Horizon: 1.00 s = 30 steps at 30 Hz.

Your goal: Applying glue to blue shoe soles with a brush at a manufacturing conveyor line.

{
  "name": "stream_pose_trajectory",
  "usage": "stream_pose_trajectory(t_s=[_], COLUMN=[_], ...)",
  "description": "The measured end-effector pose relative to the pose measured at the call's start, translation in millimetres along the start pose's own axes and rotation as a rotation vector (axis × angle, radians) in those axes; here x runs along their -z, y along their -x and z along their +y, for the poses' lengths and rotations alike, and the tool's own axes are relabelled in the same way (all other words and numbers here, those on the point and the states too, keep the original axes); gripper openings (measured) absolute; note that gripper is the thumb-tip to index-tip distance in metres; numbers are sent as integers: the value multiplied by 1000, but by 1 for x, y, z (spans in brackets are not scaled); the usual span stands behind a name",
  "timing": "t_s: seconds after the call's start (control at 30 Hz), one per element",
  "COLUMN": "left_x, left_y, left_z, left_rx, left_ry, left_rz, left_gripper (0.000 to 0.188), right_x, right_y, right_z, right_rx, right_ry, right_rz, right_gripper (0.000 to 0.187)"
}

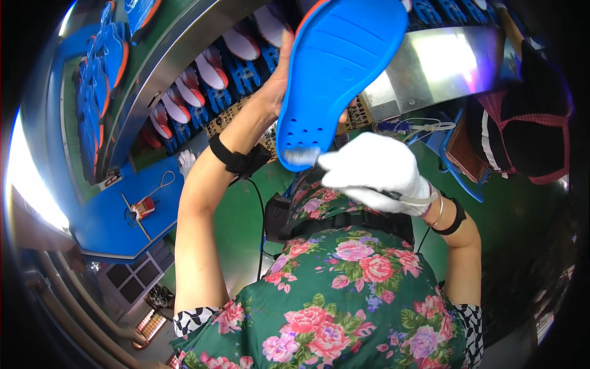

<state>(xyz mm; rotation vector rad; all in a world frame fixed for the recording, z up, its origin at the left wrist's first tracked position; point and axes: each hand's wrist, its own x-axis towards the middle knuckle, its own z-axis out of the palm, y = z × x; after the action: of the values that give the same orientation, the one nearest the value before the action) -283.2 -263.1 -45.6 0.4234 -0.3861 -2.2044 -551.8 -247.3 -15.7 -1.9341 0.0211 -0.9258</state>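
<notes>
A large blue insole (335, 67) with an orange edge and a cluster of small holes is held up before me, at the top centre. My bare left hand (278, 86) grips its left edge, with most of the fingers hidden behind it. My right hand (376, 169), in a white glove, is closed round a small brush (302, 155). The bristles, smeared by motion, lie over the narrow end of the insole below the holes. The brush's handle is hidden inside the glove.
Behind the insole, a metal-edged line (172, 55) carries rows of pale insoles (212, 71) and blue pieces. More blue insoles (110, 58) are stacked far left. A blue table (110, 215) bears a red container (142, 208). A white glove (186, 161) lies nearby. Another person (528, 135) is at right.
</notes>
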Motion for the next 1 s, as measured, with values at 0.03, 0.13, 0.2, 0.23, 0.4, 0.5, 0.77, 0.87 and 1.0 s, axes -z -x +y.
stream_pose_trajectory(t_s=[0.03,0.13,0.2,0.23,0.4,0.5,0.77,0.87,1.0], left_x=[-3,-16,-22,-22,8,32,-1,-3,17], left_y=[-1,0,0,-2,-3,9,31,33,50], left_z=[2,7,3,-2,-2,-4,-49,-69,-75], left_rx=[49,122,114,92,224,297,-219,-295,-76], left_ry=[-56,-428,-511,-537,-589,-128,1,153,-181], left_rz=[53,311,497,513,515,437,197,738,532], left_gripper=[132,121,112,108,99,102,61,51,52], right_x=[0,0,-1,1,4,7,35,43,40], right_y=[-2,-5,-7,-6,-1,-2,-40,-35,-24], right_z=[0,-1,0,1,8,0,-13,-4,-7], right_rx=[-3,44,-18,-38,-138,-447,-358,-286,-260], right_ry=[142,199,4,-151,-73,-581,-92,-29,25], right_rz=[-20,-194,-180,-76,-107,61,485,387,310], right_gripper=[32,38,35,34,21,12,19,22,19])
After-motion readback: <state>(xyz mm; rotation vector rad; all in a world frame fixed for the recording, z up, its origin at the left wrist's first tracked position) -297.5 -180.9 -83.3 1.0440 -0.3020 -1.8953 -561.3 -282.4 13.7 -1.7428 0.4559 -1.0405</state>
